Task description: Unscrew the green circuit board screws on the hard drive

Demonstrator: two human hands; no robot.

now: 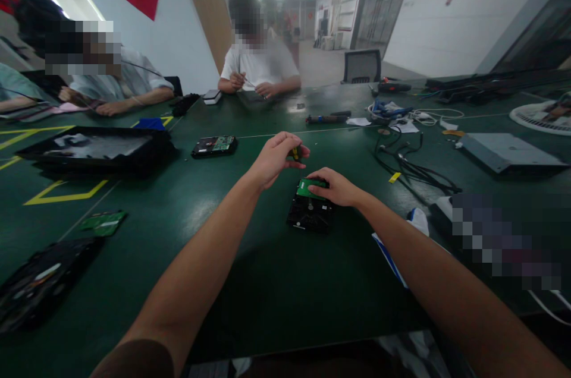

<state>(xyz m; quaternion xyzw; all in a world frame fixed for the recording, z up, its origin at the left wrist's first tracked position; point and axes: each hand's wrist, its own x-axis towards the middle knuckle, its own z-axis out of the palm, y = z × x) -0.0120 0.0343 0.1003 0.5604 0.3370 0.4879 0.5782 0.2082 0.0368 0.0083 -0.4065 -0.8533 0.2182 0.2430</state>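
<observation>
A black hard drive (pixel 310 216) lies on the green table in front of me, with a green circuit board (pixel 305 189) at its far end. My right hand (pixel 332 186) grips that far end, thumb lying across the board and fingers over the edge. Just beyond and to the left, my left hand (pixel 279 158) is raised above the table. Its fingers are closed around a screwdriver (pixel 295 153) with a yellow and black handle; the tip is hidden. The screwdriver appears apart from the drive.
Another drive (pixel 214 146) lies ahead left, near a black tray (pixel 102 152). At left are a loose circuit board (pixel 104 222) and a black device (pixel 40 283). Black cables (pixel 408 167) and a metal box (pixel 511 151) are on the right. Co-workers sit across the table.
</observation>
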